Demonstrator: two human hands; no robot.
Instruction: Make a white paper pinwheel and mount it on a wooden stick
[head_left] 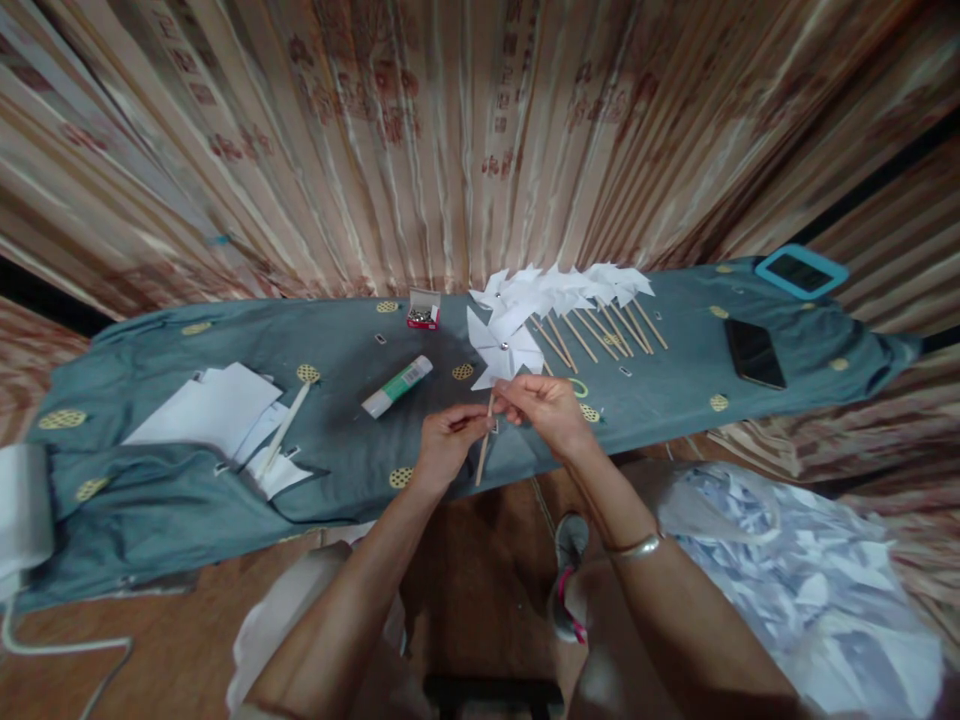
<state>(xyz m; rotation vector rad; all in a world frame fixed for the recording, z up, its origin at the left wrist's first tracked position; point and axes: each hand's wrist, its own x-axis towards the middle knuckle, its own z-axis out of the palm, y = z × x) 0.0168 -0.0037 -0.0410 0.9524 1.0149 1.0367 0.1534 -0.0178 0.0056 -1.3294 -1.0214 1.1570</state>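
A white paper pinwheel (501, 348) with a metal pin at its centre sits at the top of a thin wooden stick (484, 452). My left hand (448, 443) is closed in a pinch on the stick near its upper end. My right hand (546, 408) is closed too, its fingers pinching the stick just under the pinwheel's lower blades. Both hands hover at the near edge of the grey-blue cloth (352, 450) that covers the table.
Behind lies a row of several finished white pinwheels on sticks (581, 300). A glue stick (397, 387), a small red box of pins (424, 312), white paper sheets (214, 408), a loose stick (285, 428), a black phone (754, 354) and a blue-framed device (801, 271) lie on the cloth. A plastic bag of paper scraps (795, 575) is at lower right.
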